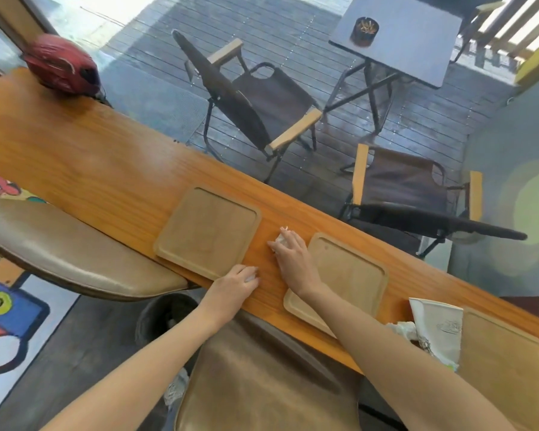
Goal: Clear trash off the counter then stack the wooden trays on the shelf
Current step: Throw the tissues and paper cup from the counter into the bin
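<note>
Showing right hand fingers pinching crumpled tissue on surface, left hand fingers curled on white scrap, between two wooden trays.

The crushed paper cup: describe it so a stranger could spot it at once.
Follow the long wooden counter to its right end. There, on the rightmost wooden tray, lies the crushed paper cup, white and flattened, beside a crumpled tissue. The other two trays hold nothing.
</note>
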